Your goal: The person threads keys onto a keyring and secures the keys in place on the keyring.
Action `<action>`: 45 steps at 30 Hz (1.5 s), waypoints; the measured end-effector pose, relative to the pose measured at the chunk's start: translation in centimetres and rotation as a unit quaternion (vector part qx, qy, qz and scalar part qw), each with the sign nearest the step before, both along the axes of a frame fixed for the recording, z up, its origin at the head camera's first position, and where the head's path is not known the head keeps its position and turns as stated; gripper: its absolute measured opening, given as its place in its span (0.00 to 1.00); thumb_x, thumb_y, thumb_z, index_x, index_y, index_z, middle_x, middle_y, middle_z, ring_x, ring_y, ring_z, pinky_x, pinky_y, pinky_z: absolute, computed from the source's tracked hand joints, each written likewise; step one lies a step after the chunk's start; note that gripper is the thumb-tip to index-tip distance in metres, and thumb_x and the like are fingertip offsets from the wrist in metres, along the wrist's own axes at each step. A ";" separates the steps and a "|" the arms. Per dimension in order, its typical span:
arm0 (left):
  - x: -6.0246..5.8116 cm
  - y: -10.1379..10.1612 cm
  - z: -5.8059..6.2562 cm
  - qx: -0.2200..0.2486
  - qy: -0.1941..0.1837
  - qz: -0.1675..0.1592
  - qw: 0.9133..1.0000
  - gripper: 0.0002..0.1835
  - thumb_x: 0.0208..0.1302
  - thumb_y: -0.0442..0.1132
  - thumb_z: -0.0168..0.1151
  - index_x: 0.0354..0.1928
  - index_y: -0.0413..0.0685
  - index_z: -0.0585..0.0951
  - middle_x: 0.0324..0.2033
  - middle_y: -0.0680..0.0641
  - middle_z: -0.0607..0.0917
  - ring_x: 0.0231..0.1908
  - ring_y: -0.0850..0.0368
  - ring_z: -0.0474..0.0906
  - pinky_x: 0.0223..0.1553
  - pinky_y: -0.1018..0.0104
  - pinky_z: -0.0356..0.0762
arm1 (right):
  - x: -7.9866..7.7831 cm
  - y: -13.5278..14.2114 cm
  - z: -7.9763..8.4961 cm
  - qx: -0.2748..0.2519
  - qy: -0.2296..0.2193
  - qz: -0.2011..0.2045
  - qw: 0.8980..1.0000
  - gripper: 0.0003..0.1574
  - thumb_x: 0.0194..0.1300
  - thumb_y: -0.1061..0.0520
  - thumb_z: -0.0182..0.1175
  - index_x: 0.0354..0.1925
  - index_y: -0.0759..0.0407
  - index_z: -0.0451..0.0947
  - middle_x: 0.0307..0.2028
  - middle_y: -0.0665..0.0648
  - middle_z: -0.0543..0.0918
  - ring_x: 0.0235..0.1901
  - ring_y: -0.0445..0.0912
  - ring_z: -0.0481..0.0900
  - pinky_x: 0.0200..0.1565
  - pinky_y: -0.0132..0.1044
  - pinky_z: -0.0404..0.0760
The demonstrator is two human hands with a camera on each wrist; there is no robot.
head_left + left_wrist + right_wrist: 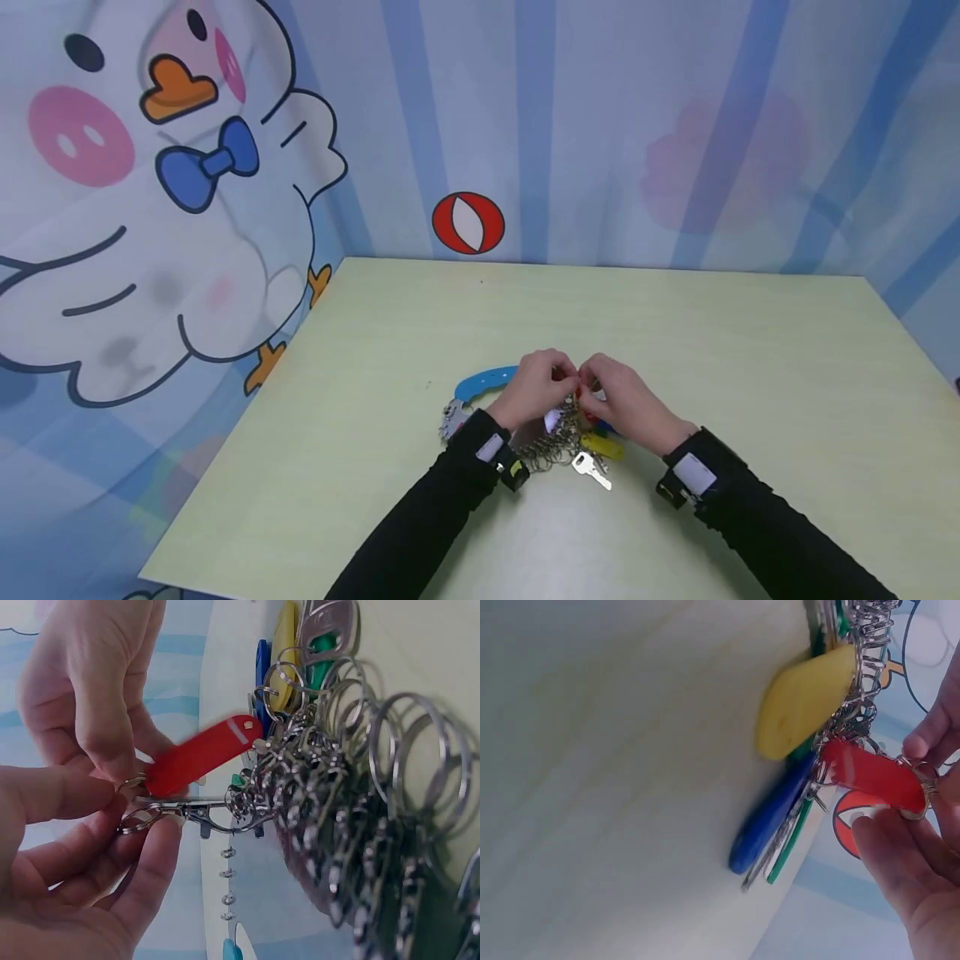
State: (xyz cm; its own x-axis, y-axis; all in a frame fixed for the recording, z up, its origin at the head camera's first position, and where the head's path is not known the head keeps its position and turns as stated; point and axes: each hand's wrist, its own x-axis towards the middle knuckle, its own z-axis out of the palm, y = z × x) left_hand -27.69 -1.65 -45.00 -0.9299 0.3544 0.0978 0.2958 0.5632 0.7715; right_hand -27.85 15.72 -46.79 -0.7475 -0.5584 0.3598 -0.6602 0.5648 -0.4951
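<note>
Over the table, my left hand [534,390] and right hand [626,404] meet at the fingertips. In the left wrist view, the left hand [82,877] pinches a metal clasp [206,817] with a ring at its end. The right hand [97,682] pinches a small metal ring [133,780] beside a red key tag [202,757]. From the clasp runs a dense bunch of metal rings and clips [322,802]. Yellow [806,705] and blue [772,817] tags hang from the bunch in the right wrist view. A silver key [591,469] lies below the hands.
A curved blue band [486,382] with small holes lies left of the hands, with a grey metallic piece [453,417] at its end. The pale table [750,358] meets a printed curtain [585,142] at its back and left edges.
</note>
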 end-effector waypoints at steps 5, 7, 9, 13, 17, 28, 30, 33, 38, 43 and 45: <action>0.0 -0.1 -0.2 0.005 -0.005 0.006 1.000 0.05 0.64 0.34 0.59 0.37 0.41 0.82 0.32 0.47 0.83 0.29 0.63 0.73 0.31 0.76 0.71 | 0.2 -0.3 -0.1 -0.003 -0.024 -0.016 1.000 0.04 0.62 0.65 0.58 0.33 0.59 0.72 0.30 0.53 0.78 0.29 0.39 0.76 0.31 0.29 0.76; 0.0 -0.3 -0.3 0.004 0.006 0.008 1.000 0.05 0.63 0.30 0.59 0.40 0.40 0.81 0.31 0.46 0.82 0.29 0.62 0.73 0.31 0.76 0.70 | 0.2 -0.3 -0.1 0.001 -0.024 -0.016 1.000 0.04 0.62 0.65 0.57 0.32 0.59 0.71 0.28 0.52 0.76 0.27 0.39 0.73 0.29 0.28 0.73; 0.1 -0.3 -0.4 -0.005 0.027 0.015 1.000 0.07 0.61 0.27 0.59 0.41 0.39 0.80 0.29 0.45 0.82 0.28 0.62 0.73 0.30 0.76 0.70 | 0.1 -0.3 0.0 0.002 -0.028 -0.010 1.000 0.06 0.62 0.66 0.57 0.31 0.59 0.70 0.26 0.51 0.74 0.25 0.38 0.70 0.28 0.28 0.71; 0.1 -0.3 -0.4 -0.024 0.068 0.039 0.997 0.08 0.59 0.24 0.58 0.39 0.38 0.82 0.29 0.45 0.85 0.28 0.61 0.77 0.32 0.76 0.72 | -0.1 -0.2 0.2 0.005 -0.039 0.007 0.999 0.08 0.60 0.67 0.54 0.30 0.57 0.67 0.23 0.49 0.71 0.23 0.37 0.68 0.26 0.27 0.69; 0.2 -0.1 -0.3 -0.035 0.082 0.061 0.994 0.06 0.61 0.27 0.59 0.35 0.41 0.84 0.30 0.46 0.87 0.29 0.61 0.79 0.32 0.76 0.73 | -0.3 -0.1 0.2 0.016 -0.046 0.016 0.999 0.08 0.60 0.67 0.54 0.30 0.57 0.67 0.22 0.48 0.71 0.23 0.37 0.67 0.26 0.27 0.68; 0.7 -0.2 0.1 -0.047 0.107 0.027 0.993 0.09 0.62 0.26 0.58 0.35 0.42 0.85 0.31 0.47 0.87 0.30 0.62 0.77 0.34 0.77 0.73 | -0.7 -0.2 0.3 0.037 -0.046 0.020 0.998 0.08 0.61 0.65 0.55 0.29 0.56 0.68 0.21 0.48 0.70 0.23 0.38 0.66 0.27 0.28 0.67; 0.8 -0.2 0.0 -0.070 0.134 0.011 0.989 0.10 0.61 0.25 0.56 0.35 0.43 0.85 0.30 0.48 0.87 0.30 0.62 0.76 0.34 0.76 0.72 | -0.8 -0.1 0.3 0.033 -0.061 0.021 0.997 0.06 0.61 0.66 0.54 0.30 0.57 0.68 0.21 0.48 0.71 0.22 0.38 0.66 0.27 0.28 0.67; 0.8 -0.2 -0.2 -0.089 0.157 -0.007 0.984 0.12 0.62 0.25 0.55 0.35 0.45 0.85 0.31 0.49 0.86 0.30 0.61 0.76 0.36 0.76 0.73 | -0.9 0.1 0.3 0.016 -0.088 0.015 0.996 0.04 0.62 0.66 0.53 0.31 0.59 0.69 0.22 0.49 0.73 0.22 0.38 0.67 0.26 0.28 0.68; 0.9 -0.4 -0.7 -0.085 0.151 -0.009 0.985 0.10 0.63 0.27 0.57 0.36 0.47 0.86 0.33 0.50 0.86 0.34 0.61 0.79 0.40 0.76 0.76 | -0.9 0.1 0.3 -0.037 -0.140 -0.015 0.989 0.03 0.64 0.65 0.52 0.34 0.63 0.73 0.26 0.55 0.79 0.24 0.40 0.72 0.28 0.29 0.74; 0.8 -0.4 -1.0 -0.084 0.136 0.000 0.987 0.05 0.64 0.32 0.62 0.36 0.45 0.85 0.35 0.50 0.85 0.37 0.60 0.79 0.41 0.77 0.77 | -1.3 0.4 0.4 -0.118 -0.243 -0.059 0.961 0.08 0.68 0.61 0.56 0.41 0.67 0.73 0.32 0.62 0.83 0.25 0.46 0.81 0.32 0.37 0.82; 0.8 -0.3 -1.1 -0.080 0.118 0.006 0.990 0.04 0.64 0.34 0.62 0.37 0.45 0.85 0.35 0.49 0.84 0.36 0.61 0.78 0.39 0.78 0.76 | -1.4 0.6 0.6 -0.143 -0.281 -0.061 0.947 0.15 0.68 0.58 0.58 0.48 0.68 0.72 0.35 0.63 0.84 0.27 0.50 0.83 0.35 0.40 0.84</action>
State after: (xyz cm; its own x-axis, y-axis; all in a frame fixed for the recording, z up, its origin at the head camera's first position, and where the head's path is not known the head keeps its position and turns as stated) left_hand -26.88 -1.98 -46.09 -0.8921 0.3728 0.2552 0.4496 0.6771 0.5826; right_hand -29.26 16.29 -46.15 -0.9183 -0.3958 0.0095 -0.1858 0.4096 -0.8931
